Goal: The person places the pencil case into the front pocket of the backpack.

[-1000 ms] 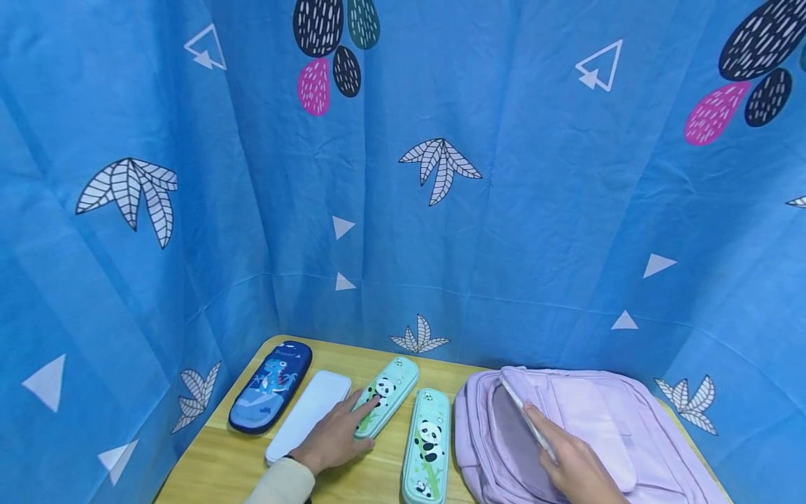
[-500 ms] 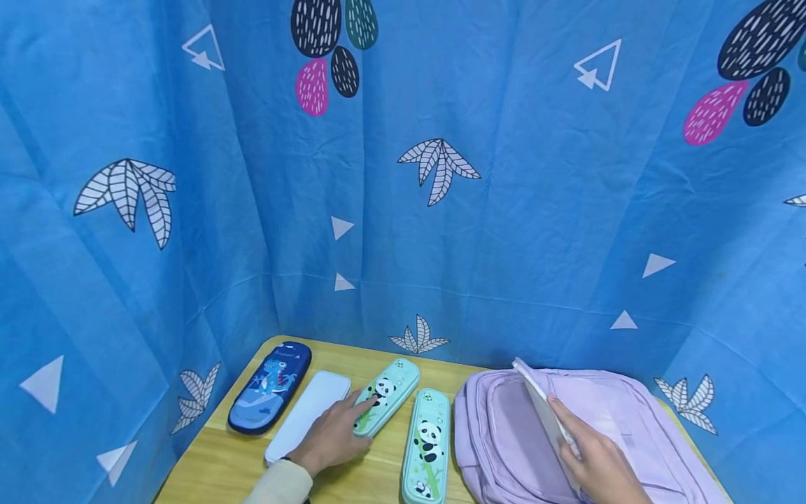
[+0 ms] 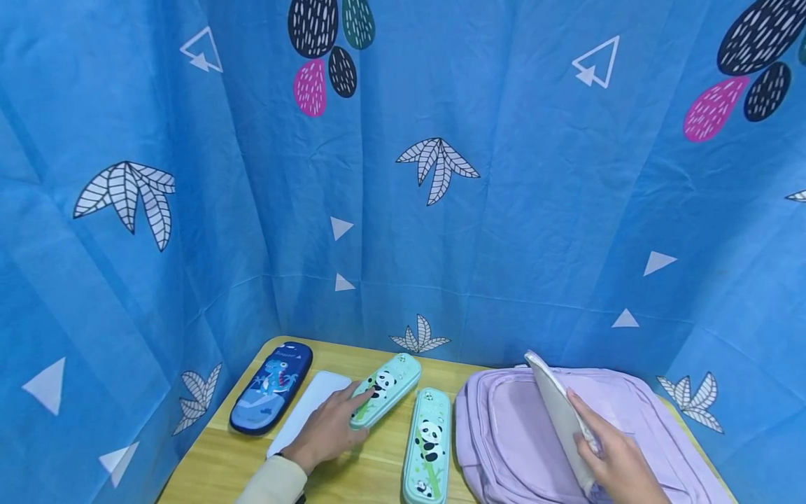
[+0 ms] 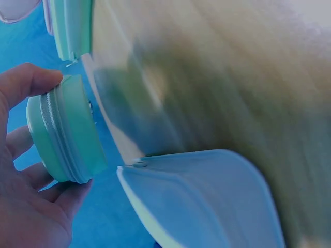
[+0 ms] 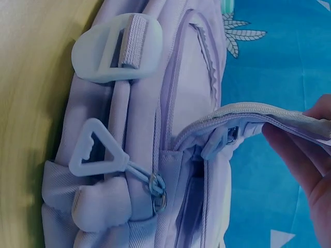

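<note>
My left hand (image 3: pixel 330 430) grips a mint-green pencil case (image 3: pixel 389 388) with a panda on its lid. In the left wrist view the zipped end of this pencil case (image 4: pixel 77 129) shows between thumb and fingers, raised off the tabletop. A lilac backpack (image 3: pixel 655 427) lies on the right side of the table. Its front pocket flap (image 3: pixel 560 420) stands up, its upper edge pinched by my right hand (image 3: pixel 620 458). The right wrist view shows thumb and fingers on either side of the flap's zipped edge (image 5: pixel 253 109), with the pocket gaping beside it.
A second panda pencil case (image 3: pixel 428 448) lies between the left hand and the backpack. Partly behind the left forearm is a white pencil case (image 3: pixel 317 399). A dark blue dinosaur pencil case (image 3: pixel 271 385) is at the far left. Blue curtain (image 3: pixel 428 245) surrounds the wooden table (image 3: pixel 371 479).
My right hand has drawn the flap up and to the right, widening the pocket's mouth. My left hand has lifted the panda pencil case slightly.
</note>
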Demonstrator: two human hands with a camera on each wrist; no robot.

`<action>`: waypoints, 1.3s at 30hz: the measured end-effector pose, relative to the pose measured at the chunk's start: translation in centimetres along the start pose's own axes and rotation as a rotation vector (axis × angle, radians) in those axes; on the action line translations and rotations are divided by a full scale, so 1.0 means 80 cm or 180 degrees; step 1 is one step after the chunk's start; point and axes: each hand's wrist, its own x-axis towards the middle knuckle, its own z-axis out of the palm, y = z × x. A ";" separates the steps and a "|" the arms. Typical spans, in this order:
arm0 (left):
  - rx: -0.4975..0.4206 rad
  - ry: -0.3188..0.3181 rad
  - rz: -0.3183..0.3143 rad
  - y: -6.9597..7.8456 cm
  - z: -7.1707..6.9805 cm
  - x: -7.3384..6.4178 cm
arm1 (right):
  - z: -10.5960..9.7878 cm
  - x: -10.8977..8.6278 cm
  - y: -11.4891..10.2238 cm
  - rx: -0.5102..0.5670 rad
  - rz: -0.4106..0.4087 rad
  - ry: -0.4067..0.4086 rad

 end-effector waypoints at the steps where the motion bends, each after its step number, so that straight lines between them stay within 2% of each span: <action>1: 0.0005 0.0001 0.0001 0.002 -0.002 0.000 | -0.002 0.000 0.001 0.0014 0.0008 0.0004; 6: 0.0008 0.0040 0.0048 0.013 -0.010 0.001 | -0.010 0.000 0.007 0.0058 0.0006 0.0142; 11: 0.0090 0.0111 0.0215 0.021 -0.013 0.003 | -0.015 -0.002 0.014 0.0201 0.0009 0.0242; 16: 0.0081 0.0092 0.0328 0.032 -0.018 0.005 | -0.019 -0.003 0.020 0.0291 -0.0018 0.0299; 19: 0.0091 0.0059 0.0399 0.041 -0.019 0.007 | -0.021 -0.004 0.023 0.0352 -0.0101 0.0316; 23: 0.0108 -0.0003 0.0499 0.052 -0.018 0.010 | -0.025 -0.003 0.025 0.0518 -0.0409 0.0333; 27: 0.0057 -0.0040 0.0575 0.063 -0.015 0.012 | -0.029 -0.003 0.027 0.0658 -0.0567 0.0250; 39: 0.0053 -0.0213 0.0828 0.094 0.004 0.015 | -0.030 -0.011 0.044 0.0746 -0.0366 -0.0015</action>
